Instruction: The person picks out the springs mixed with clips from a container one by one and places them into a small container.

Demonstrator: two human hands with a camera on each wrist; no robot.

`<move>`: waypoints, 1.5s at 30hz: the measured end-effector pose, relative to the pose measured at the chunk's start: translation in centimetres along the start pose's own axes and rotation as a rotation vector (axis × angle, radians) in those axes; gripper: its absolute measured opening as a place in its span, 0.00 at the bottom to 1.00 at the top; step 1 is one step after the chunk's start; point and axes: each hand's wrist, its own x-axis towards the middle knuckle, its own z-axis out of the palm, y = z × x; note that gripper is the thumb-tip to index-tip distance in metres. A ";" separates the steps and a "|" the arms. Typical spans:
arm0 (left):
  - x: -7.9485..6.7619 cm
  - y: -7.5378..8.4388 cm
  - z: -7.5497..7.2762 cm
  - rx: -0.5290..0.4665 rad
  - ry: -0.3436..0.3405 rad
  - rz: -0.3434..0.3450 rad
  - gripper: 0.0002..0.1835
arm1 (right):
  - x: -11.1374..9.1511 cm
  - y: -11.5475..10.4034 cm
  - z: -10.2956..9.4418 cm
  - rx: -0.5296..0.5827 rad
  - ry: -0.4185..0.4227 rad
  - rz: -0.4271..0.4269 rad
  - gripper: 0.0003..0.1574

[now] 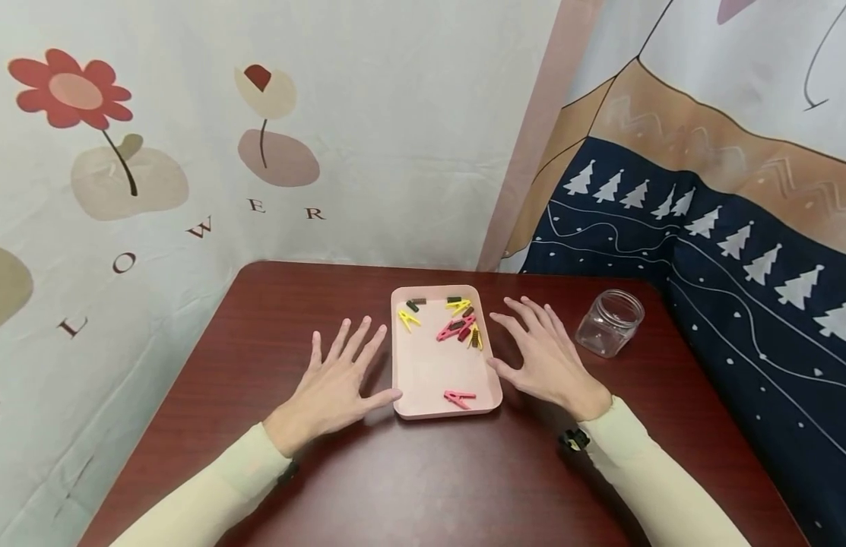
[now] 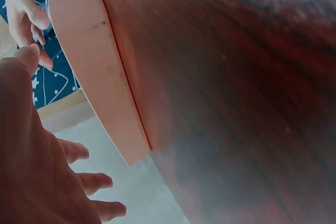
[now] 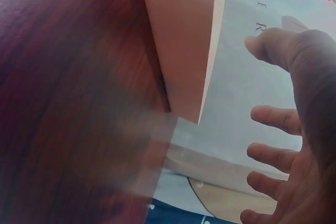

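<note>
A pink tray (image 1: 429, 376) lies lengthwise on the table with small clothespins in it. Among them are a yellow clothespin (image 1: 408, 320) at the upper left and a pink clothespin (image 1: 459, 399) near the front edge. More yellow, pink and dark small pieces cluster at the upper right, a pink clothespin (image 1: 451, 330) among them. My left hand (image 1: 334, 391) is spread beside the tray's left side, thumb tip at its rim. On the other side, my right hand (image 1: 546, 357) is spread too, its thumb overlapping the right rim in the head view. Both hands hold nothing.
A clear lidless square jar (image 1: 609, 325) stands right of my right hand on the dark red wooden table (image 1: 423, 479). Behind the table hangs a pale curtain (image 1: 395, 137) with flower prints; a navy cloth (image 1: 758, 334) with white trees borders the right side.
</note>
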 end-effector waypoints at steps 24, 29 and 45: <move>0.0 1.3 1.0 0.001 -0.065 0.091 0.62 | 3.5 -0.9 0.8 -0.043 -0.058 -0.053 0.45; -0.1 1.4 1.0 0.004 -0.081 0.102 0.63 | 4.2 -1.2 0.9 -0.081 -0.082 -0.069 0.39; -0.4 1.5 1.1 -0.024 -0.104 0.105 0.64 | 6.7 -2.7 1.3 -0.209 -0.131 -0.194 0.24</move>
